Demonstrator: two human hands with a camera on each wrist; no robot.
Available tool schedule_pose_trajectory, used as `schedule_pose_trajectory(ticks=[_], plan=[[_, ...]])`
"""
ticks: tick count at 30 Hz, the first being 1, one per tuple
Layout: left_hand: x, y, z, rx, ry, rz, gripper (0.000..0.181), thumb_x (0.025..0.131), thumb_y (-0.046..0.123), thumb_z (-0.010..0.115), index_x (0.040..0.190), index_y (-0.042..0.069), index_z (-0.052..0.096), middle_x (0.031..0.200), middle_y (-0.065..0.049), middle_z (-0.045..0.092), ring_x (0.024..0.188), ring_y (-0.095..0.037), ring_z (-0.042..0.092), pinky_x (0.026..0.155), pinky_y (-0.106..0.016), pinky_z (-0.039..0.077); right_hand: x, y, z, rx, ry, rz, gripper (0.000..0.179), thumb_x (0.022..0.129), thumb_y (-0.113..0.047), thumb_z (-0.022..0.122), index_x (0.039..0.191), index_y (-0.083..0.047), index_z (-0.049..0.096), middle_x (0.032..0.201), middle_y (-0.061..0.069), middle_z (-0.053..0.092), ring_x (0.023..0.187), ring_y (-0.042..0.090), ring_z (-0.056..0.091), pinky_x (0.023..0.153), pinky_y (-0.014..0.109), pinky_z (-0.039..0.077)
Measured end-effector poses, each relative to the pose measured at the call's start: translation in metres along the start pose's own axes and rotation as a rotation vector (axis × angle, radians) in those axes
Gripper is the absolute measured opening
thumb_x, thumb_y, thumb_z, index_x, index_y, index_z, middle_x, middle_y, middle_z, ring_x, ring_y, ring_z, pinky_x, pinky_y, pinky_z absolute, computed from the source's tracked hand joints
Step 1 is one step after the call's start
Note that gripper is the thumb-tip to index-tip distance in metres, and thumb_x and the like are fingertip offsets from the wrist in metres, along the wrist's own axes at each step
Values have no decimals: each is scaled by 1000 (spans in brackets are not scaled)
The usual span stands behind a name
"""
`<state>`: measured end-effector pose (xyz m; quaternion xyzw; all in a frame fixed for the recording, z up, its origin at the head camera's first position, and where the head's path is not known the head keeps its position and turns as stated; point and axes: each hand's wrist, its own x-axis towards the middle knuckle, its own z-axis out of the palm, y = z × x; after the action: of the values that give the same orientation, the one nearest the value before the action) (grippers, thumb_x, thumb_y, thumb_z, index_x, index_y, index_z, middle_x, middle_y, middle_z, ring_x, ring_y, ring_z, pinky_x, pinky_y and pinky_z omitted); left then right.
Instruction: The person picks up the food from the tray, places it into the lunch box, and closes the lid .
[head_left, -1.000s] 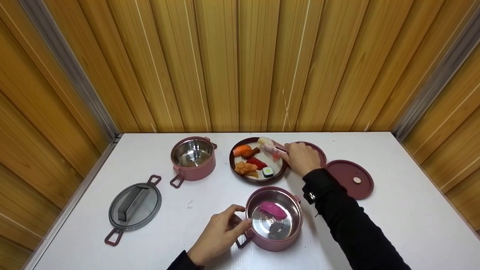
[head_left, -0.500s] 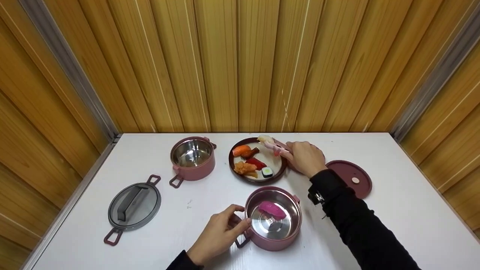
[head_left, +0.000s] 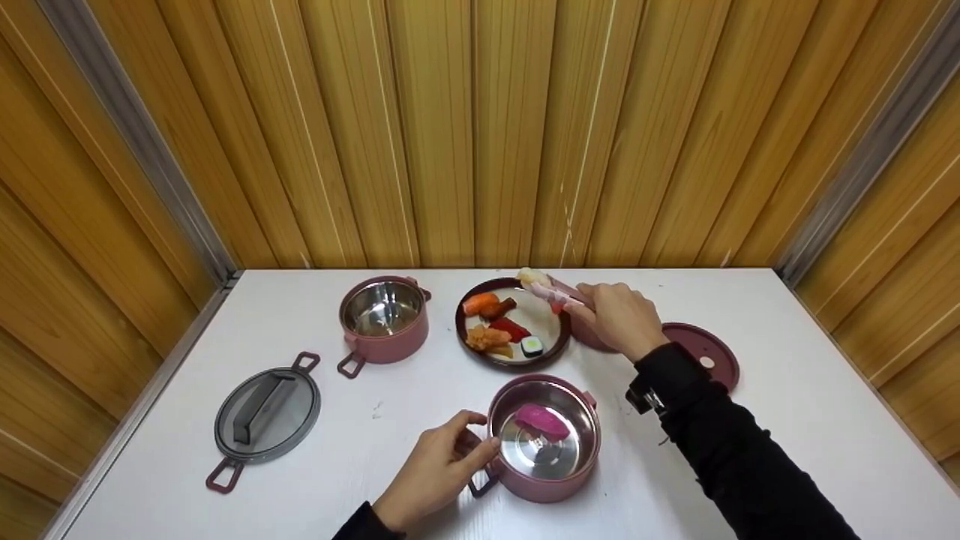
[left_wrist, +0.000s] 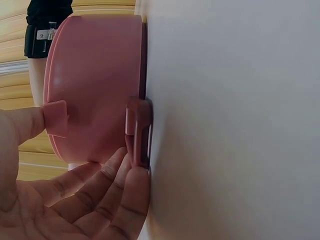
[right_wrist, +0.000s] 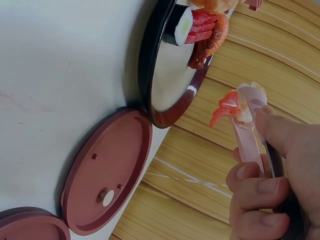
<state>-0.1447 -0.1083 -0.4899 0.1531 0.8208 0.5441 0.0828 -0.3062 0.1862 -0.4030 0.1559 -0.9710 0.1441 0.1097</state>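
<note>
My left hand (head_left: pixel 442 465) holds a pink pot (head_left: pixel 546 489) from its left side, thumb at the rim and fingertips by the folded handle (left_wrist: pixel 140 132) low on the wall. Inside the pot lies a magenta toy food piece (head_left: pixel 541 421). My right hand (head_left: pixel 621 319) grips tongs (right_wrist: pixel 247 142) whose pale tips pinch a toy shrimp sushi (right_wrist: pixel 230 106), raised over the right side of a brown-rimmed plate (head_left: pixel 544 311). On that plate are a sushi roll (head_left: pixel 532 346), a red slice (head_left: pixel 510 328), a fried piece (head_left: pixel 484 337), a drumstick (head_left: pixel 499 308) and an orange piece (head_left: pixel 480 303).
A second pink pot (head_left: pixel 386 345) stands at the back left, its steel inside showing. Before it lies a grey see-through lid (head_left: pixel 296 420) with two loop handles. Right of the plate, two plum lids lie flat, one (right_wrist: pixel 107 172) beside the plate, the other (right_wrist: pixel 32 227) farther right.
My right hand has drawn back to the right, and the tongs with the shrimp sushi have risen slightly off the plate. My left hand stays at the pot.
</note>
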Motion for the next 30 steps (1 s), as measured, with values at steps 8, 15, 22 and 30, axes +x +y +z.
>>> schedule_pose_trajectory(ticks=[8,15,22,30], plan=[[0,-1,0,1,-10,-17,40,111,35,69,137,4,67,95,-2,77,82,-5,70,72,-19,55,-10,-8,-8,33,0,-29,27,108,-37,72,101,-11,76,80,12,68,77,39,69,63,56,52],[1,-3,0,13,-5,11,41,111,36,69,136,4,67,93,-2,78,80,-4,70,70,-18,53,-19,-17,-13,57,19,-72,28,107,-38,73,96,-13,74,75,4,60,70,29,60,58,44,45],[2,-2,-1,-8,-17,-21,42,111,35,69,138,3,67,95,-2,77,84,-8,72,71,-19,54,-27,-20,-20,81,-14,-71,30,108,-40,72,91,-16,67,72,-2,48,69,23,52,58,36,35],[1,-1,0,-5,-16,-18,41,111,35,69,137,4,67,95,-3,77,84,-9,72,71,-19,54,-41,-19,-26,103,-2,-129,23,107,-39,74,110,-17,78,69,-6,46,65,17,50,58,34,37]])
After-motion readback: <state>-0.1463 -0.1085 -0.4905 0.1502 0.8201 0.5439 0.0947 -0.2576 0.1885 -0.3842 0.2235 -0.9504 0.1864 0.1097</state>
